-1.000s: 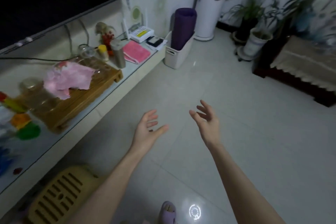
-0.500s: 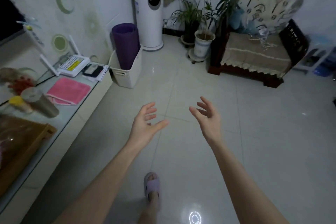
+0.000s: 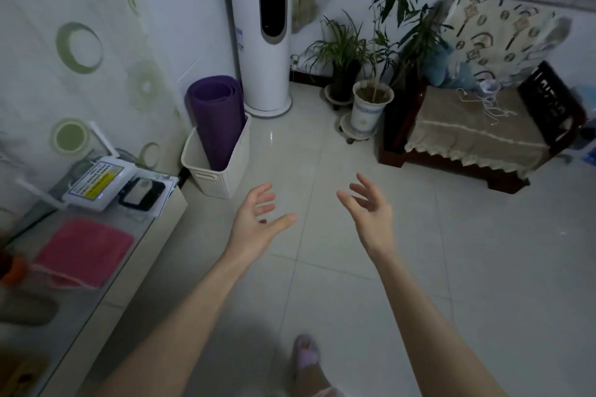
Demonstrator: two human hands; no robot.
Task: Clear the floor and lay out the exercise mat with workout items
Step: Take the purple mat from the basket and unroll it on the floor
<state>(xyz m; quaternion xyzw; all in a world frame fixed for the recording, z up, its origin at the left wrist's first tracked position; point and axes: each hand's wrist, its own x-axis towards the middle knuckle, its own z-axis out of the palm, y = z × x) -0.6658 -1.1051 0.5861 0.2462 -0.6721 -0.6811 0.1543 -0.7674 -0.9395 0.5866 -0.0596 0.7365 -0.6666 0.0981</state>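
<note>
Purple foam, rolled tight: the exercise mat (image 3: 216,119) stands upright in a white slatted bin (image 3: 215,171) against the wall, just beside the white tower fan (image 3: 262,32). I have both hands out over the pale tiled floor (image 3: 451,267), near the bin but apart from it. My left hand (image 3: 256,225) and right hand (image 3: 371,211) face each other, fingers spread and loosely bent, gripping nothing. A slippered foot (image 3: 306,353) shows below.

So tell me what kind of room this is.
Most likely a home living room: a cushioned wooden seat beside potted plants, and a tall tower air conditioner against the wall, with a rolled purple mat in a bin beside it.
</note>
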